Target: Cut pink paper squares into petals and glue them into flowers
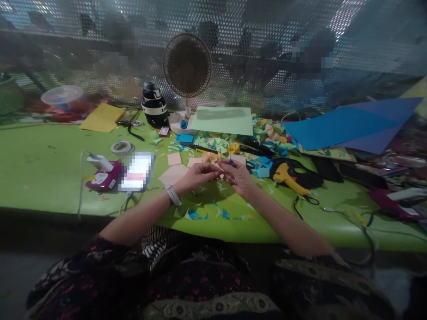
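Note:
Over the middle of the table my left hand (201, 174) and my right hand (239, 176) meet fingertip to fingertip. Both are closed in a pinch around a small piece of peach paper (218, 166), mostly covered by the fingers. A light-coloured watch band is on my left wrist. Just beyond the hands lie peach paper squares (174, 159), and a larger peach sheet (173, 175) is partly under my left forearm. Blue and pale paper scraps (197, 214) are scattered on the table nearer to me.
A phone (136, 172), a tape roll (122, 147) and a purple power adapter (104, 178) lie left. Behind stand a black bottle (155, 106) and a fan (187, 66). Right are a yellow glue gun (289, 180), cables and blue sheets (320, 129).

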`<action>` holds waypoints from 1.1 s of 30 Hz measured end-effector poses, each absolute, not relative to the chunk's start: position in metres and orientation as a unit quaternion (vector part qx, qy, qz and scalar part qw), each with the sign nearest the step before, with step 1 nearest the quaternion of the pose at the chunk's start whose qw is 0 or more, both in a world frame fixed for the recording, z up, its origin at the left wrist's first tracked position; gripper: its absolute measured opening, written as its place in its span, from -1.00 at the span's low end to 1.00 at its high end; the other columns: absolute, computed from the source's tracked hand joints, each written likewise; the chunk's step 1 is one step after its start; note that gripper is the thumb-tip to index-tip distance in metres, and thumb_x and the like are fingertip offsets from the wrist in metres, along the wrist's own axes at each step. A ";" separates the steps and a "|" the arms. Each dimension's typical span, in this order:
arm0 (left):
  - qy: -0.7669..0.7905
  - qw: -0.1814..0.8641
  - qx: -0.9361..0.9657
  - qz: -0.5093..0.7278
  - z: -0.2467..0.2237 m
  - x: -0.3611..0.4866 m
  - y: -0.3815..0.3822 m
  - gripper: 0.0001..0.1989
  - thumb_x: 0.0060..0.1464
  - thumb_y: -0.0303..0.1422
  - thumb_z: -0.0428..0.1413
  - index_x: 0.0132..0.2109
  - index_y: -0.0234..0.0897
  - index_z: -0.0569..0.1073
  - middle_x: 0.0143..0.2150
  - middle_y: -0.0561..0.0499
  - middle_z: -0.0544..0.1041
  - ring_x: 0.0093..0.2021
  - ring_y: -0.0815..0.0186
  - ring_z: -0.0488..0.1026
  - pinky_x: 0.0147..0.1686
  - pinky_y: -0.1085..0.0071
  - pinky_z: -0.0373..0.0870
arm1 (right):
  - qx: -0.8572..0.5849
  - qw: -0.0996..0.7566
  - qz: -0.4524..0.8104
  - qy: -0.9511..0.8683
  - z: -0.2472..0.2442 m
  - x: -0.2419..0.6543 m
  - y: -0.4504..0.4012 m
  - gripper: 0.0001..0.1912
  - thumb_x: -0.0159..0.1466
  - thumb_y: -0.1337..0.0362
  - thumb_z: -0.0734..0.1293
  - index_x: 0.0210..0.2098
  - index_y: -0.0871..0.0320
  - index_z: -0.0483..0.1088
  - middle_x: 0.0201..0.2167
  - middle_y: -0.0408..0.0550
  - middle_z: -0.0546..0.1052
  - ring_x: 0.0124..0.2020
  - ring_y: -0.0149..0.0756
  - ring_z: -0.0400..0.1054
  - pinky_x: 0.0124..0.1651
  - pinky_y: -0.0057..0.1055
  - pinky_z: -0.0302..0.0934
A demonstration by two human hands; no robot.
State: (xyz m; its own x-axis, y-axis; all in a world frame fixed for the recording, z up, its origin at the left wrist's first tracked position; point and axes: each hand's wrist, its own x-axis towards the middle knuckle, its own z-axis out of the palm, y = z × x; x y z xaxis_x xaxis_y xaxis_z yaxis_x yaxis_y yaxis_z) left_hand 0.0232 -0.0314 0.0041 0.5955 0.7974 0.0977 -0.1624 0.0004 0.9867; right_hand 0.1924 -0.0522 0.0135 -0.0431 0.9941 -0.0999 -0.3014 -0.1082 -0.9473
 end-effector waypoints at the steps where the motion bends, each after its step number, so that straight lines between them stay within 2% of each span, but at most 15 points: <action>1: 0.263 0.652 0.608 0.370 0.003 0.023 -0.031 -0.65 -0.05 -0.15 0.34 -0.26 -0.37 0.56 -0.34 -0.02 0.55 -0.40 0.43 0.41 -0.28 0.39 0.36 | -0.435 0.537 0.604 -0.397 0.013 0.192 -0.052 -0.62 -0.13 0.13 0.59 -0.41 0.15 0.45 -0.75 -0.39 0.24 -0.78 -0.66 -0.13 -0.70 -0.52 -0.29; 8: 0.287 0.639 0.593 0.398 0.001 0.016 -0.027 -0.66 -0.05 -0.14 0.34 -0.25 -0.35 0.58 -0.35 -0.02 0.55 -0.39 0.42 0.42 -0.32 0.43 0.35 | -0.421 0.564 0.592 -0.392 0.017 0.195 -0.051 -0.66 -0.13 0.18 0.58 -0.46 0.14 0.41 -0.76 -0.42 0.16 -0.78 -0.66 -0.15 -0.72 -0.54 -0.29; 15: 0.306 0.622 0.589 0.416 0.005 0.015 -0.027 -0.69 -0.01 -0.16 0.31 -0.25 -0.35 0.58 -0.38 -0.01 0.56 -0.40 0.42 0.44 -0.31 0.43 0.35 | -0.431 0.563 0.571 -0.414 0.017 0.195 -0.050 -0.60 -0.10 0.09 0.59 -0.41 0.12 0.40 -0.77 -0.43 0.13 -0.78 -0.63 -0.15 -0.71 -0.54 -0.25; 17: 0.318 0.624 0.573 0.426 0.004 0.015 -0.025 -0.70 -0.02 -0.17 0.31 -0.26 -0.35 0.58 -0.38 0.00 0.55 -0.39 0.42 0.45 -0.30 0.43 0.36 | -0.438 0.578 0.543 -0.423 0.017 0.197 -0.050 -0.59 -0.01 -0.01 0.54 -0.37 0.11 0.41 -0.78 -0.42 0.11 -0.78 -0.60 -0.16 -0.71 -0.52 -0.24; 21: 0.333 0.626 0.542 0.450 0.000 0.015 -0.019 -0.69 -0.04 -0.17 0.32 -0.25 -0.33 0.58 -0.38 0.01 0.56 -0.39 0.43 0.45 -0.29 0.43 0.39 | -0.457 0.612 0.430 -0.481 0.018 0.201 -0.052 -0.52 0.23 -0.20 0.29 -0.37 0.12 0.44 -0.76 -0.35 0.11 -0.75 -0.52 -0.11 -0.67 -0.47 -0.18; 23: 0.334 0.626 0.536 0.456 0.000 0.015 -0.018 -0.68 -0.05 -0.17 0.33 -0.24 -0.32 0.59 -0.38 0.01 0.56 -0.38 0.44 0.45 -0.28 0.43 0.39 | -0.475 0.573 0.344 -0.573 0.018 0.203 -0.055 -0.52 0.26 -0.17 0.27 -0.42 0.13 0.47 -0.72 -0.27 0.22 -0.68 -0.48 0.04 -0.59 -0.46 -0.05; 27: 0.329 0.630 0.533 0.459 0.005 0.013 -0.021 -0.67 -0.09 -0.16 0.35 -0.24 -0.32 0.60 -0.37 0.02 0.56 -0.39 0.45 0.43 -0.28 0.45 0.40 | -0.483 0.431 0.235 -0.725 0.016 0.203 -0.057 -0.59 0.29 -0.04 0.27 -0.44 0.14 0.50 -0.51 -0.10 0.50 -0.45 -0.32 0.34 -0.34 -0.40 0.17; 33: 0.328 0.630 0.537 0.455 0.007 0.014 -0.024 -0.70 -0.08 -0.19 0.33 -0.28 -0.34 0.59 -0.40 0.01 0.56 -0.41 0.44 0.44 -0.32 0.45 0.39 | -0.500 0.412 0.218 -0.730 0.011 0.205 -0.052 -0.60 0.31 -0.01 0.24 -0.43 0.12 0.51 -0.43 -0.06 0.57 -0.36 -0.22 0.42 -0.23 -0.35 0.23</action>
State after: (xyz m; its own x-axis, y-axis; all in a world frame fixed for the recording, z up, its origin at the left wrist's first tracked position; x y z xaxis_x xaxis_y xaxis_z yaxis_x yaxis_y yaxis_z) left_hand 0.0136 -0.0235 0.0071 0.3703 0.9258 0.0763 -0.2214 0.0082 0.9752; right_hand 0.2050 -0.0516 0.0115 -0.1599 0.9094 0.3839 0.5501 0.4051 -0.7303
